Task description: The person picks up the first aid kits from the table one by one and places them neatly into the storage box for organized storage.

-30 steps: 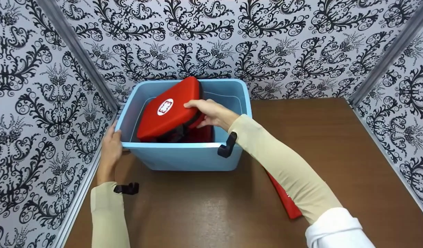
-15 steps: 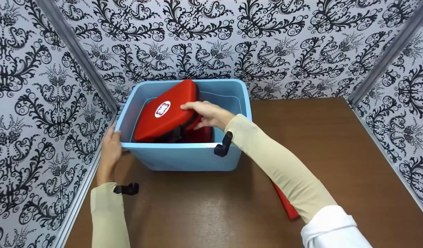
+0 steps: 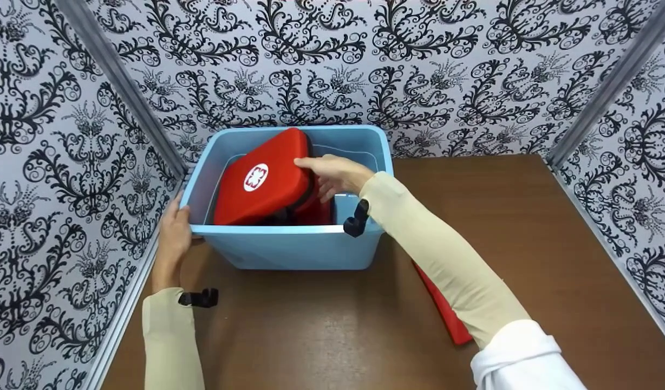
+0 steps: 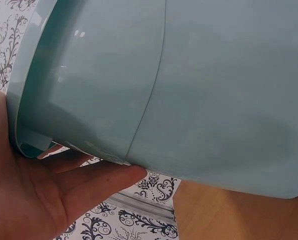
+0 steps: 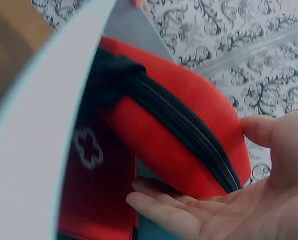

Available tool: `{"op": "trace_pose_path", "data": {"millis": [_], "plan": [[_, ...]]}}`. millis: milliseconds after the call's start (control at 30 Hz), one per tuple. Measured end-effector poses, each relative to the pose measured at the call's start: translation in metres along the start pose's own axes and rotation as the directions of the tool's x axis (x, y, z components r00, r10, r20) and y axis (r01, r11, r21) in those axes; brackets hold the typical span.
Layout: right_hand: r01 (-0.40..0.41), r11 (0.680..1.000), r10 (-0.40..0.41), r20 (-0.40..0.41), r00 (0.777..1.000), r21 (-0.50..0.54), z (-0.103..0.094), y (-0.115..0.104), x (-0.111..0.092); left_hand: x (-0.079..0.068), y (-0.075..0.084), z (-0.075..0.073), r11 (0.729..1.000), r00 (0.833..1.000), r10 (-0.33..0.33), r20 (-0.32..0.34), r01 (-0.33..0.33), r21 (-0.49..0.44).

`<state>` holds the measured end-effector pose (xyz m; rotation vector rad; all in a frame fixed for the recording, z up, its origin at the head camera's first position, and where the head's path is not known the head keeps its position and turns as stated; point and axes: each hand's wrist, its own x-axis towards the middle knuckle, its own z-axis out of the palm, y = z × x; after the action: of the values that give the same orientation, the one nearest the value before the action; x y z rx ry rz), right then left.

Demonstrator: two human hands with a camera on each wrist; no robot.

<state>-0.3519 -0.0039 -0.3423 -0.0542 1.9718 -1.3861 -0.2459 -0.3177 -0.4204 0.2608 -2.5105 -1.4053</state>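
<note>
A red first-aid case (image 3: 240, 197) with a white oval emblem lies tilted inside the light blue bin (image 3: 289, 250), its right end raised. My right hand (image 3: 340, 172) holds that raised end, thumb on the top face and fingers beneath. The right wrist view shows the case's black zipper (image 5: 189, 127) and a black strap (image 5: 114, 70). Below it in the bin lies another red case (image 5: 96, 195) with a pale emblem outline, mostly hidden. My left hand (image 3: 174, 230) grips the bin's left front corner, fingers against the outer wall under the rim (image 4: 26, 75).
A flat red item (image 3: 443, 306) lies on the brown table (image 3: 332, 336) at the right, partly hidden by my right forearm. Patterned walls (image 3: 332, 65) stand behind and at both sides; the bin sits close to the back left corner.
The case has lowered slightly in the bin, its raised end sinking a little. My right hand dipped left, then shifted slightly right along it. The left hand and bin stay in place.
</note>
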Motion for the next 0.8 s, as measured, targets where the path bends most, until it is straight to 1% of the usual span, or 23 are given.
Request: {"op": "trace_pose_path", "data": {"millis": [200, 333, 400, 567, 800], "plan": [[-0.032, 0.992, 0.033, 0.006, 0.999, -0.123, -0.011, 0.004, 0.005, 0.000, 0.000, 0.001, 1.000, 1.000, -0.005, 0.002, 0.005, -0.011], [-0.055, 0.979, 0.065, 0.048, 0.997, -0.195, -0.016, 0.005, 0.008, 0.001, 0.000, 0.001, 1.000, 1.000, -0.007, 0.008, 0.007, -0.005], [-0.062, 0.976, 0.080, 0.078, 0.994, -0.209, -0.017, 0.003, 0.010, 0.001, 0.000, 0.000, 1.000, 1.000, -0.003, 0.003, 0.003, -0.003], [-0.093, 0.974, 0.122, 0.135, 0.983, -0.204, -0.021, 0.001, 0.017, 0.001, 0.000, 0.000, 1.000, 1.000, 0.002, -0.003, -0.002, -0.002], [-0.131, 0.965, 0.174, 0.182, 0.968, -0.228, -0.026, 0.005, 0.026, 0.001, 0.000, 0.000, 1.000, 1.000, 0.003, 0.001, -0.003, -0.008]]}}
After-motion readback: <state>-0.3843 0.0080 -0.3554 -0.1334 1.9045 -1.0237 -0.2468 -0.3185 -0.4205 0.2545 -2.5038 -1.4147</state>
